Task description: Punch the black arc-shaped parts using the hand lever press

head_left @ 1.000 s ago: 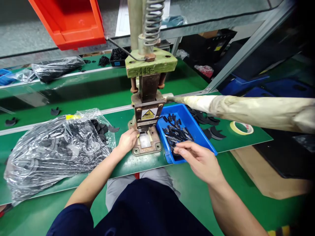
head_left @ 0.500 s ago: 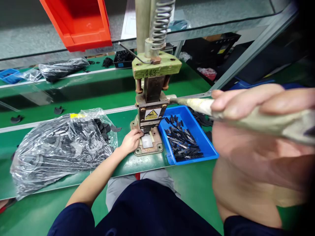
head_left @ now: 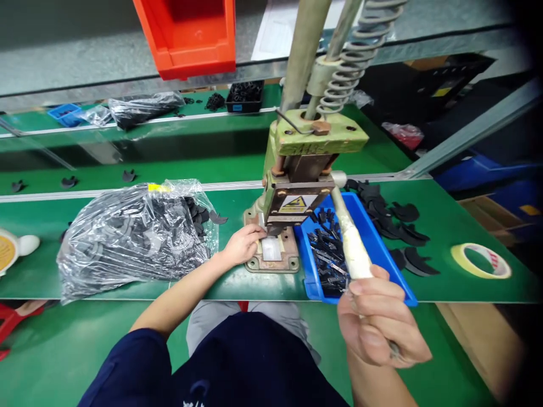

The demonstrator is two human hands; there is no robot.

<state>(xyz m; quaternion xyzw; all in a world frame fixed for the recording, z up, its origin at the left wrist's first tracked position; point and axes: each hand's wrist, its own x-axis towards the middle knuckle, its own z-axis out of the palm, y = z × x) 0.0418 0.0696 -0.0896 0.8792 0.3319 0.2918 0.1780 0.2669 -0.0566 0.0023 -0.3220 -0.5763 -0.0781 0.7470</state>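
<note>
A green hand press (head_left: pixel 319 135) with a warning label stands on the bench. My right hand (head_left: pixel 379 316) is wrapped round its lever (head_left: pixel 355 246), whose grip is bound in pale tape, and the lever slopes down towards me. At the press's base (head_left: pixel 291 249), my left hand (head_left: pixel 246 244) has its fingertips closed just under the ram, beside a clear pad (head_left: pixel 271 249). Whatever those fingertips hold is hidden. To the right of the base, partly under the lever, sits a blue tray (head_left: pixel 384 257) of narrow black parts (head_left: pixel 326 254).
A clear plastic bag (head_left: pixel 131 243) of dark curved pieces lies on the left. More curved black pieces (head_left: pixel 382 215) and a tape roll (head_left: pixel 480 261) are on the right. Overhead, a red bin (head_left: pixel 193 48) hangs over the shelf edge. A metal strut (head_left: pixel 475 133) slants behind.
My right hand has swung the lever downward, from nearly level to a steep slope. My left hand stays at the press base. The view has shifted, bringing the tape roll into sight.
</note>
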